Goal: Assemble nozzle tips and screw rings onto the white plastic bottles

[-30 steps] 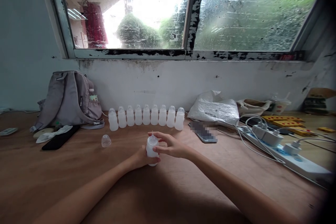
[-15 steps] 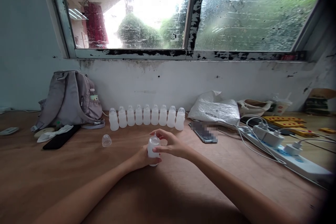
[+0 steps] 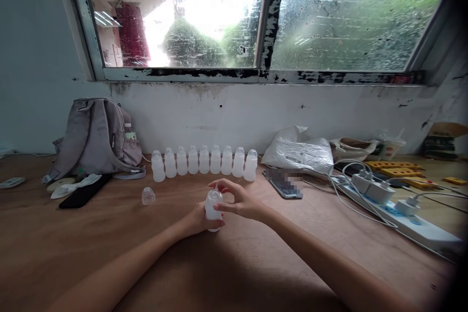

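A translucent white baby bottle [image 3: 213, 212] stands upright on the table before me, its clear teat showing at the top. My left hand [image 3: 199, 218] wraps round the lower body of this bottle. Thumb and fingers of my right hand [image 3: 237, 201] close round the bottle's collar from the right side. A clear dome cap [image 3: 148, 196] rests apart on the wood, left of my hands. Behind them, several similar capped baby bottles [image 3: 204, 160] stand in a row.
A grey backpack [image 3: 98, 136] leans at the back left, a black pouch [image 3: 85, 192] before it. On the right lie a phone [image 3: 283, 185], a silver padded bag [image 3: 300, 151] and a white power strip [image 3: 420, 231] with cables. The wall with a window [image 3: 175, 75] bounds the table [image 3: 91, 239].
My right thumb has shifted very slightly up at the bottle's collar. Both hands keep hold of the bottle, and everything else stays in place.
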`<state>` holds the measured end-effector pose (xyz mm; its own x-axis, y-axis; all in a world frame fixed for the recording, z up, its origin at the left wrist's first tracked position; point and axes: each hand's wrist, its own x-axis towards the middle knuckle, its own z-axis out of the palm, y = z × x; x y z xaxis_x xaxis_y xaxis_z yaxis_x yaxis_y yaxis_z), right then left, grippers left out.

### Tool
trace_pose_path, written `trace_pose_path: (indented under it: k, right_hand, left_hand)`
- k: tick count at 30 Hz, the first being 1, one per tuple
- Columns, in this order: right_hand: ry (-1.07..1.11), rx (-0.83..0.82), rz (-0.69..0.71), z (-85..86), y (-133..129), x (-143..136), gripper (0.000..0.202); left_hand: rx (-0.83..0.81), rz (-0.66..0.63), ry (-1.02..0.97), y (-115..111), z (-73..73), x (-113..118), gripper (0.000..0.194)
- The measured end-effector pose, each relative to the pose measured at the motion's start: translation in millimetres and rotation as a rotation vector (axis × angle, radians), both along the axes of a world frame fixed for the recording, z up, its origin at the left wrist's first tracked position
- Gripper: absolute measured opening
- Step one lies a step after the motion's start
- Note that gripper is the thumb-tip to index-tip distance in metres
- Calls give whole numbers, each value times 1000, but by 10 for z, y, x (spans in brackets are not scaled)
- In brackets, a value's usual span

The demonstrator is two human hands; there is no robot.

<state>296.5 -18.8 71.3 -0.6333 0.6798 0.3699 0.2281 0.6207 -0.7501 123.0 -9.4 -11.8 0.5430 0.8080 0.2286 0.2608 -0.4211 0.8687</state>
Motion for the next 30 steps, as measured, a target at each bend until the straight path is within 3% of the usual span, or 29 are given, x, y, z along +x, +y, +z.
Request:
trace_pose_path:
  k: [3,7,11,16,18,21,22,24,27,30]
  right_hand:
    - [10,-21,37,-44,4,-28,32]
    - [44,116,-157,-78,-6,-44,34]
    - [18,-59,29,-102,-28,-51,32]
    - [124,126,-238,-185,-49,-112,32]
    - [94,94,-180,-152,-51,-100,32]
    - [38,-128,62,-80,-40,-54,31]
    - [46,-173,83,-77,-36,-49,31]
    - [106,-158,-7,-117,-35,-67,30]
    - [204,-59,-208,-222,-45,-137,30]
    - [250,-148,-178,-240,-33,-159,29]
  left_hand:
    - [-12,-6,-7,-10,11,7,24]
    - [14,35,-10,-20,26,20,21]
    - [-8,58,41,-30,36,43,19]
    - [93,177,42,-50,-6,78,25]
    - [95,196,50,-59,-9,73,23]
    - [2,76,54,-75,21,63,18]
    - [-14,46,54,-83,33,67,16]
    - [24,113,47,-110,51,90,18]
    - [136,342,23,-173,70,140,25]
    - [92,346,-66,-240,104,157,28]
